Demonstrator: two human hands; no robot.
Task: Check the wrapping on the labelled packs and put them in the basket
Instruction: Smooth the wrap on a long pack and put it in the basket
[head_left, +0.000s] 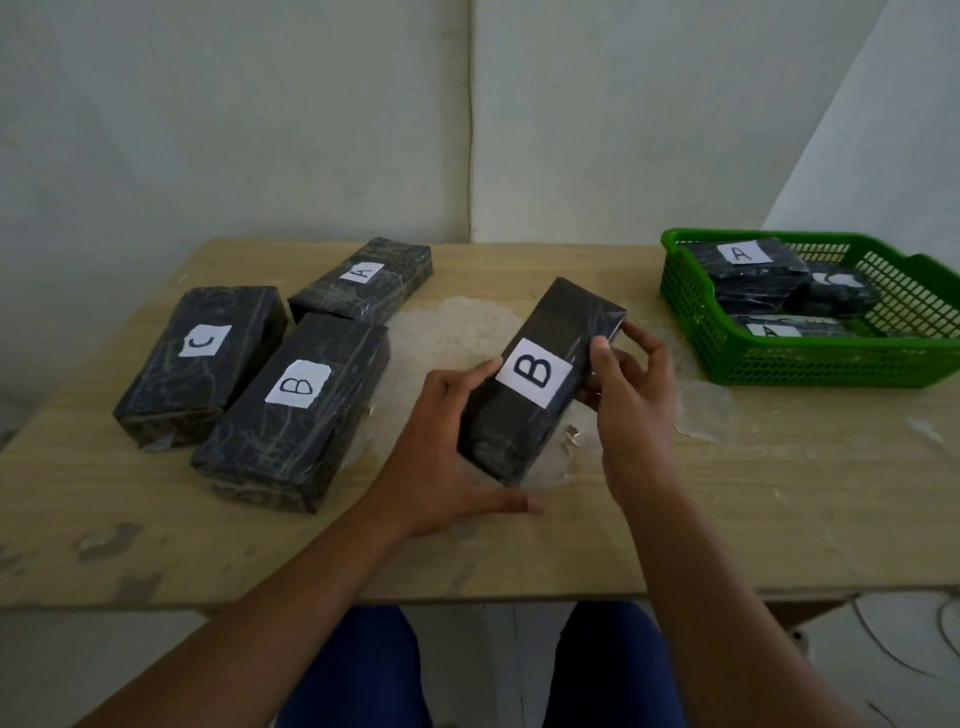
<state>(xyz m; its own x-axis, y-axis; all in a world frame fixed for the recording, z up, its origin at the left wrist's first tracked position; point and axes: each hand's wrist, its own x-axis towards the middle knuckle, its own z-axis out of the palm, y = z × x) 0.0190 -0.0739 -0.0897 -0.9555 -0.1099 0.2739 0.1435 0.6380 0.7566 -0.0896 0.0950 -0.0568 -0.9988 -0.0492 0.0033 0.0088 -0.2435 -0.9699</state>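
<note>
both hands grip the b pack (540, 379) above the desk (727, 493), left hand (447, 467) on its near end, right hand (628, 384) on its far side, tilted label-up, likely to check the wrapping before the green basket (810, 364).

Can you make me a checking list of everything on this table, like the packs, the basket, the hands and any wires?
Surface: wooden table, worn and patchy.
Job's things: held B pack, its far end raised; another B pack, C pack and A pack lie on the left; green basket at far right holds at least three packs.
Clutter: nothing seen.
Grippers: left hand and right hand grip the held B pack.
Cables: thin wires below table's right edge.
Surroundings: pale walls.
</note>
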